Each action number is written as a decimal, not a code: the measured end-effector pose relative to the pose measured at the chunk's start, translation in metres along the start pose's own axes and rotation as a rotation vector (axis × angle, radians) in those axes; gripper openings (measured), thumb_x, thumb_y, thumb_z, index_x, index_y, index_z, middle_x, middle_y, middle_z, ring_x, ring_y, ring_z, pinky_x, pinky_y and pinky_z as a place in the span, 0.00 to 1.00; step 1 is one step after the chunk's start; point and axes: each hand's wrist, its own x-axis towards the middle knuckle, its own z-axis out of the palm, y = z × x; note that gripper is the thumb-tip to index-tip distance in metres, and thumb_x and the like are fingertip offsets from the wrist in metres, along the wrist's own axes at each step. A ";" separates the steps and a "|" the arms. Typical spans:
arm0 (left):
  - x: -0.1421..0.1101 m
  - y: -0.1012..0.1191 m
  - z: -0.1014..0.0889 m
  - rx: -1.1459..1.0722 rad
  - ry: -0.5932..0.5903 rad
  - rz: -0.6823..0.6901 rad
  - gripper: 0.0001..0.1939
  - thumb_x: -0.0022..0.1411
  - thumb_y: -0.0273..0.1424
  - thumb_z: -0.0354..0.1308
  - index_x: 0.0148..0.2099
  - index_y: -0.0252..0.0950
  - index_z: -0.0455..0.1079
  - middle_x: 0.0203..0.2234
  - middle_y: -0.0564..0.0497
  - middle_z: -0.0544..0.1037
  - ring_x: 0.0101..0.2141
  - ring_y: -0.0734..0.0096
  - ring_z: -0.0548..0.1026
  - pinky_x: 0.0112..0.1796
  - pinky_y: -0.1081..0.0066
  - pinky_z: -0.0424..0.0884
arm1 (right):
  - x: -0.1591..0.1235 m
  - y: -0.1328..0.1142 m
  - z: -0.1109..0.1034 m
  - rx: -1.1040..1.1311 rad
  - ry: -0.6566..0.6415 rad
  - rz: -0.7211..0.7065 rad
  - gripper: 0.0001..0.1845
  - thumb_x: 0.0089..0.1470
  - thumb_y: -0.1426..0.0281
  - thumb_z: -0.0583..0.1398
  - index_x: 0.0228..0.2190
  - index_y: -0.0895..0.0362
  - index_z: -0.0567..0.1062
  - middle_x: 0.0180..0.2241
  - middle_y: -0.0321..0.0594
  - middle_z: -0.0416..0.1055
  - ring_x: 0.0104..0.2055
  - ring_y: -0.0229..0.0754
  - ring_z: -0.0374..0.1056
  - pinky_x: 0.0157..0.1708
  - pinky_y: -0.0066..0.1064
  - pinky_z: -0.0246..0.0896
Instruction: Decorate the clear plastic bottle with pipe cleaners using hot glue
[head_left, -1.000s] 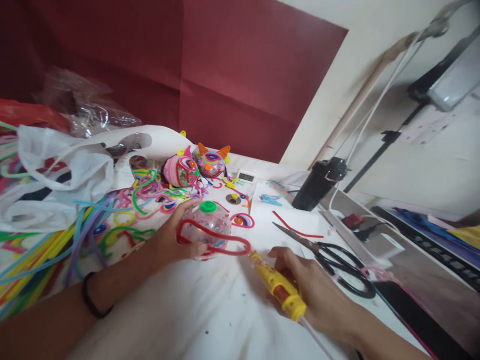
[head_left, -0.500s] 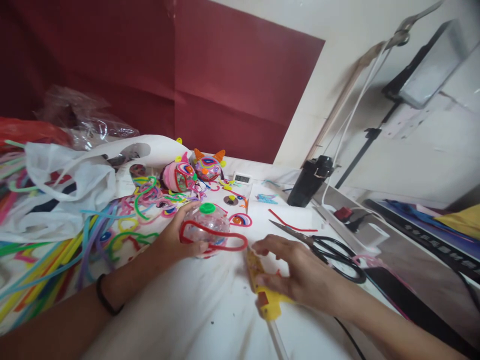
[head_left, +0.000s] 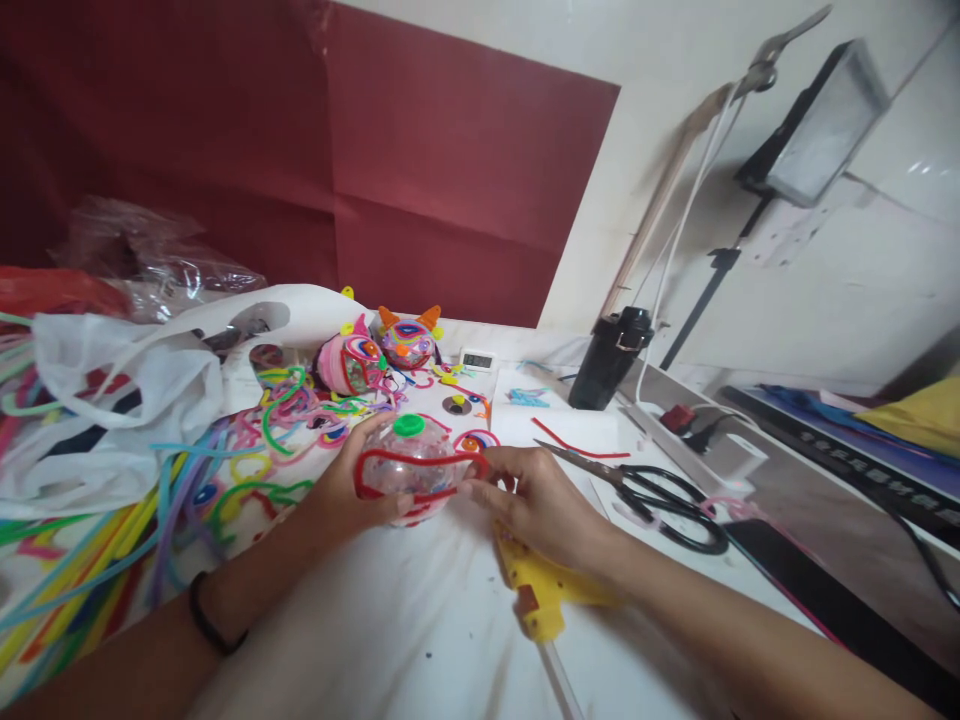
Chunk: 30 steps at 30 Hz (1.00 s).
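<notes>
My left hand point(head_left: 360, 475) is wrapped round a clear plastic ball point(head_left: 427, 435) that has a green round piece on top. Across the front of the ball runs a red pipe cleaner point(head_left: 420, 459) bent into a long loop, with my left thumb against its lower side. The thumb and fingers of my right hand point(head_left: 529, 495) pinch the loop's right end. Below that hand lies a yellow glue gun point(head_left: 536, 590) with a clear glue stick poking out of its back. Black-handled scissors point(head_left: 660, 505) rest to the right.
Colourful pipe cleaners point(head_left: 112, 560) and a white bag point(head_left: 127, 410) crowd the left. Two decorated balls point(head_left: 409, 343) stand at the back near a small digital clock point(head_left: 477, 360). A black bottle point(head_left: 611, 360), a power strip point(head_left: 679, 425) and a dark phone-like slab point(head_left: 817, 585) are at right.
My right hand has moved up and left from over the glue gun and taken hold of the red loop's free end. The loop now sits closer to the ball.
</notes>
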 end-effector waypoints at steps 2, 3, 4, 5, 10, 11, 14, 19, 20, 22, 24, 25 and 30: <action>0.000 0.001 -0.002 -0.005 -0.024 -0.014 0.50 0.40 0.44 0.73 0.63 0.40 0.56 0.60 0.38 0.67 0.58 0.38 0.66 0.55 0.49 0.66 | 0.004 0.004 0.002 0.022 0.014 0.006 0.10 0.56 0.68 0.61 0.25 0.59 0.75 0.23 0.33 0.70 0.25 0.34 0.60 0.27 0.25 0.53; 0.001 0.002 -0.003 -0.008 -0.042 -0.029 0.50 0.40 0.43 0.73 0.63 0.40 0.56 0.60 0.38 0.67 0.58 0.37 0.66 0.54 0.49 0.67 | 0.006 0.006 0.004 0.031 0.019 0.010 0.09 0.56 0.69 0.62 0.25 0.59 0.75 0.22 0.33 0.69 0.25 0.34 0.60 0.27 0.25 0.53; 0.001 0.003 -0.004 -0.012 -0.057 -0.044 0.50 0.41 0.43 0.73 0.64 0.41 0.55 0.60 0.38 0.67 0.58 0.37 0.67 0.53 0.49 0.68 | 0.008 0.007 0.004 0.041 0.021 0.014 0.09 0.55 0.69 0.62 0.25 0.59 0.75 0.22 0.33 0.69 0.25 0.34 0.60 0.27 0.25 0.53; 0.001 0.003 -0.005 -0.017 -0.071 -0.056 0.50 0.42 0.42 0.73 0.64 0.42 0.54 0.60 0.38 0.67 0.57 0.37 0.67 0.52 0.49 0.70 | 0.009 0.009 0.005 0.053 0.020 0.016 0.09 0.55 0.69 0.62 0.25 0.59 0.75 0.22 0.33 0.69 0.26 0.35 0.60 0.27 0.25 0.53; 0.001 0.003 -0.006 -0.023 -0.104 -0.062 0.48 0.42 0.40 0.73 0.63 0.47 0.55 0.56 0.43 0.72 0.56 0.38 0.70 0.48 0.51 0.75 | 0.014 0.012 0.006 0.114 0.014 0.008 0.10 0.54 0.67 0.64 0.24 0.59 0.74 0.22 0.32 0.68 0.26 0.35 0.60 0.28 0.25 0.53; 0.001 0.003 -0.006 -0.023 -0.097 -0.061 0.47 0.43 0.40 0.73 0.63 0.48 0.55 0.56 0.44 0.72 0.56 0.38 0.69 0.48 0.51 0.74 | 0.015 0.013 0.006 0.118 0.014 0.010 0.11 0.53 0.66 0.64 0.24 0.59 0.74 0.22 0.32 0.67 0.25 0.34 0.60 0.27 0.25 0.53; -0.001 0.002 -0.005 -0.010 -0.055 -0.056 0.44 0.43 0.40 0.72 0.61 0.49 0.58 0.58 0.46 0.70 0.58 0.39 0.68 0.49 0.53 0.74 | 0.017 0.014 0.007 0.108 0.016 0.023 0.15 0.52 0.63 0.66 0.22 0.59 0.73 0.20 0.31 0.66 0.24 0.34 0.58 0.25 0.25 0.51; -0.001 0.005 -0.005 0.036 -0.007 -0.072 0.46 0.40 0.41 0.73 0.61 0.47 0.59 0.58 0.44 0.68 0.55 0.39 0.70 0.46 0.54 0.75 | 0.021 0.014 0.007 0.101 0.007 0.031 0.13 0.52 0.63 0.66 0.23 0.60 0.76 0.20 0.31 0.66 0.24 0.34 0.58 0.25 0.26 0.50; -0.001 0.006 -0.005 0.047 -0.002 -0.072 0.47 0.40 0.41 0.73 0.62 0.46 0.58 0.58 0.42 0.68 0.55 0.39 0.70 0.46 0.53 0.75 | 0.021 0.014 0.007 0.103 0.004 0.030 0.13 0.52 0.64 0.67 0.24 0.61 0.77 0.20 0.31 0.66 0.24 0.34 0.58 0.25 0.26 0.51; -0.001 0.007 -0.005 0.053 -0.014 -0.075 0.48 0.41 0.42 0.73 0.62 0.45 0.57 0.57 0.41 0.69 0.55 0.39 0.70 0.46 0.53 0.75 | 0.022 0.014 0.007 0.107 0.002 0.027 0.11 0.52 0.65 0.67 0.25 0.61 0.78 0.21 0.31 0.67 0.24 0.34 0.59 0.26 0.26 0.51; -0.001 0.009 -0.005 0.038 -0.038 -0.084 0.48 0.42 0.41 0.73 0.63 0.44 0.56 0.58 0.40 0.68 0.54 0.40 0.71 0.45 0.54 0.75 | 0.023 0.013 0.007 0.107 0.001 0.031 0.10 0.51 0.67 0.67 0.25 0.61 0.78 0.21 0.31 0.68 0.24 0.34 0.59 0.26 0.25 0.52; -0.001 0.010 -0.005 0.026 -0.047 -0.092 0.47 0.43 0.41 0.73 0.63 0.44 0.56 0.58 0.39 0.68 0.54 0.41 0.71 0.44 0.55 0.76 | 0.024 0.013 0.007 0.105 0.001 0.033 0.09 0.51 0.68 0.67 0.25 0.61 0.77 0.21 0.31 0.68 0.24 0.34 0.60 0.26 0.25 0.52; -0.001 0.013 -0.005 -0.027 -0.066 -0.117 0.49 0.42 0.41 0.74 0.64 0.43 0.55 0.56 0.38 0.71 0.52 0.42 0.74 0.40 0.58 0.78 | 0.027 0.013 0.008 0.093 -0.002 0.032 0.08 0.50 0.72 0.68 0.23 0.61 0.76 0.21 0.31 0.67 0.25 0.34 0.60 0.26 0.25 0.52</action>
